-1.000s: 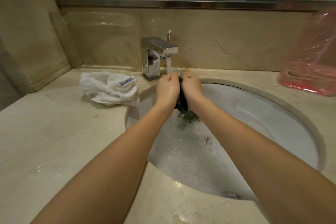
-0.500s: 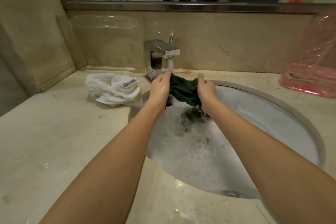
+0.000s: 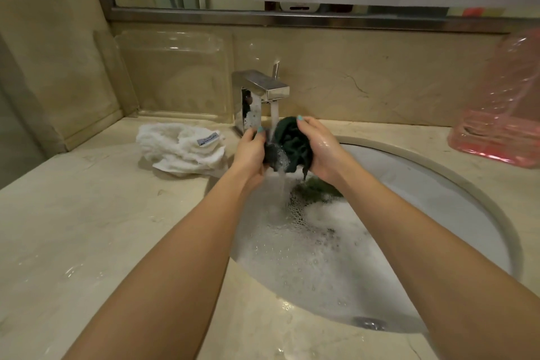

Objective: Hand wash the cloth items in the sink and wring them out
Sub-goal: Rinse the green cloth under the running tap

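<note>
— Where is the dark green cloth [image 3: 293, 142]?
— Bunched in the air over the far side of the sink [image 3: 423, 184], right under the stream from the faucet [image 3: 263, 90]. Water runs off it into the suds below.

— Who has it?
— Both hands. The left hand [image 3: 249, 155] curls round the lower, soaked end. The right hand [image 3: 320, 152] wraps the bigger wad, with a fingertip over its top.

— Which way does it lie?
— Across, hand to hand, rising a little toward the right. Each hand holds an end, so neither is nearer. I'd judge a wring here means twisting the ends in opposite directions about that line.

— And underneath?
— A dark green patch [image 3: 317, 188] in the water, just below the right wrist. I cannot tell whether it is a trailing tail or a second item.

— Further out?
— A white towel [image 3: 181, 149] lies on the counter left of the faucet, and a pink plastic bag [image 3: 496, 131] sits far right.
</note>
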